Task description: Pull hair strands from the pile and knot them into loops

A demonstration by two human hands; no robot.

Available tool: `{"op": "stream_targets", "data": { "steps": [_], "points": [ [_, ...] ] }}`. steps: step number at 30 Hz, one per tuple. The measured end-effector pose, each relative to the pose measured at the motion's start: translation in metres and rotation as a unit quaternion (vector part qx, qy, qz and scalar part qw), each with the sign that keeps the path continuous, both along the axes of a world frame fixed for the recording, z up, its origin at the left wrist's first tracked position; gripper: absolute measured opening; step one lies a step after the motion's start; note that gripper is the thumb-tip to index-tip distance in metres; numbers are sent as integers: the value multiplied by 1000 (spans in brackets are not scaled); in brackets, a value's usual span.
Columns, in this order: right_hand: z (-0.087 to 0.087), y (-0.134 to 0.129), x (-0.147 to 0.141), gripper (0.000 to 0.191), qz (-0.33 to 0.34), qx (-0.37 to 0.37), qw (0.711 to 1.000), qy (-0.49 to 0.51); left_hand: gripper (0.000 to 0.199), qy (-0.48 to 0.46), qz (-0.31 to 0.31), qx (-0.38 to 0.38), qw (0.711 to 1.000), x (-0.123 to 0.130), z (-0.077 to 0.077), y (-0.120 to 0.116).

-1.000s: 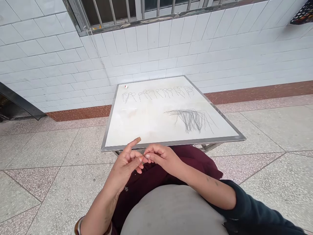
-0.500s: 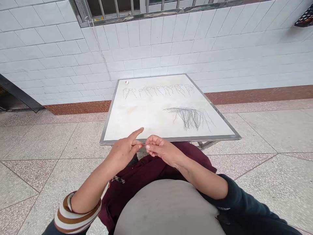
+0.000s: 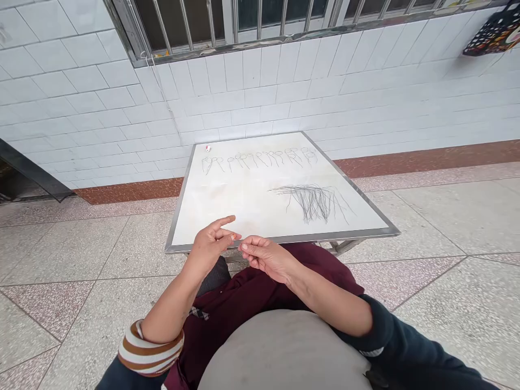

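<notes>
My left hand (image 3: pixel 207 246) is over the near edge of the white table (image 3: pixel 235 203), thumb and a finger pinched together and the index finger stretched out. Just right of it, my right hand (image 3: pixel 270 259) pinches with thumb and forefinger, its other fingers curled. The two pinches almost meet. Whatever lies between the fingertips is too small to make out. A loose pile of thin dark wire-like strands (image 3: pixel 314 201) covers the right part of the table. Farther back runs a row of several looped strands with loose tails (image 3: pixel 254 158).
A small white and red item (image 3: pixel 208 148) sits at the table's far left corner. The metal-edged table stands by a white tiled wall (image 3: pixel 219 103) below a barred window (image 3: pixel 260 21). A patterned bag (image 3: pixel 491 35) hangs at upper right.
The view has tilted up slightly, showing more of the window. My left wrist has turned a little and its index finger is lower. Both hands stay close together, still pinching.
</notes>
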State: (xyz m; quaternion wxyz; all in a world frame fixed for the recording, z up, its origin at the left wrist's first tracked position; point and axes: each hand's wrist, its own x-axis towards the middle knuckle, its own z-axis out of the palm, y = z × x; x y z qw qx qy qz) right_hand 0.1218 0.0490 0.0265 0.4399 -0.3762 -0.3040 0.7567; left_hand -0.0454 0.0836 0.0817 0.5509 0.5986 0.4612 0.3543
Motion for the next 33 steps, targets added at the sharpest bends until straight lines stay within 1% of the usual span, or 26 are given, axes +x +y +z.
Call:
{"op": "stream_targets", "data": {
  "steps": [3, 7, 11, 15, 19, 23, 26, 29, 33],
  "points": [
    [-4, 1, -2, 34, -1, -5, 1000, 5, 53, -4, 4, -5, 1000, 1, 3, -2],
    [-6, 1, -7, 35, -4, -7, 1000, 2, 51, -28, 28, -22, 999, 5, 7, -4],
    [-5, 0, -11, 36, -2, -1, 1000, 5, 49, -44, 48, -9, 998, 6, 9, -3],
    [-6, -4, -10, 36, -1, 57, 998, -12, 51, -38, 80, 13, 996, 4, 14, 1],
    [-11, -8, -9, 36, 4, 127, 991, -38, 53, -57, 121, 30, 991, -2, 16, 4],
    [-15, -13, -7, 36, 16, 146, 989, -34, 53, -72, 136, 39, 987, -8, 13, 6],
    [-15, -15, -5, 35, 40, 157, 986, -38, 52, -77, 136, 34, 987, -10, 12, 6],
    [-12, -16, -4, 34, 43, 191, 975, -108, 50, -80, 141, 39, 986, -9, 12, 6],
    [-8, -18, -4, 23, 1, 234, 938, -255, 47, -77, 164, 54, 982, -6, 11, 6]
  ]
}}
